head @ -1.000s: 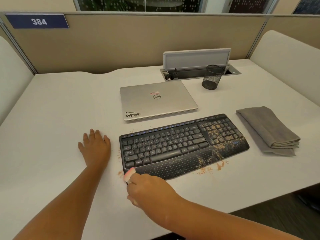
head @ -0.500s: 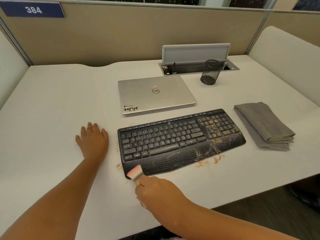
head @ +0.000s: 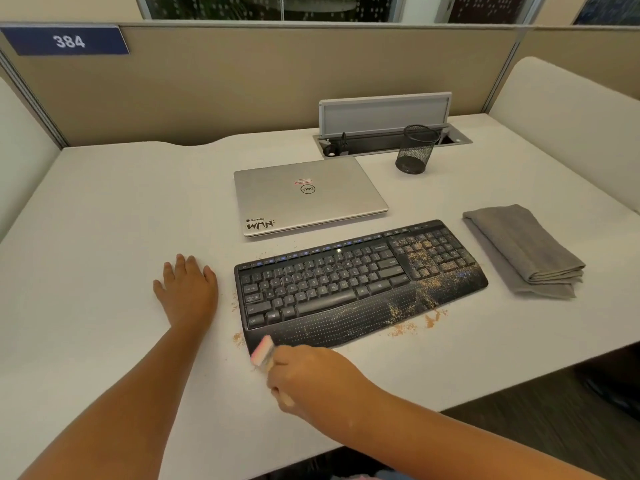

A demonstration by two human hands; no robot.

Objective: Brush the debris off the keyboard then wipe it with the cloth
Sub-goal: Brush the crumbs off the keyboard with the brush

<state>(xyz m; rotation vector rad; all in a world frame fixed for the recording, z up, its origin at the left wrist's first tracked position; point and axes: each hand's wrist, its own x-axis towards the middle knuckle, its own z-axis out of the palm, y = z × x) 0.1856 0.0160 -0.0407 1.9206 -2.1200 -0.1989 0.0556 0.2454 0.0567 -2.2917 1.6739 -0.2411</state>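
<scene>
The right hand (head: 311,379) has barely shifted, fingers gripping a pink brush (head: 262,350) at the keyboard's (head: 360,285) near-left corner; left hand (head: 188,289) rests flat on the worktop (head: 104,237).

One keyboard (head: 360,282), one closed laptop (head: 308,199), one folded cloth (head: 523,247), one mesh pen cup (head: 415,150) and one brush (head: 262,351) sit on a single desk (head: 114,209). Two hands, left (head: 188,289) and right (head: 311,382), are in view. One numbered sign (head: 67,40) hangs on the partition.
</scene>
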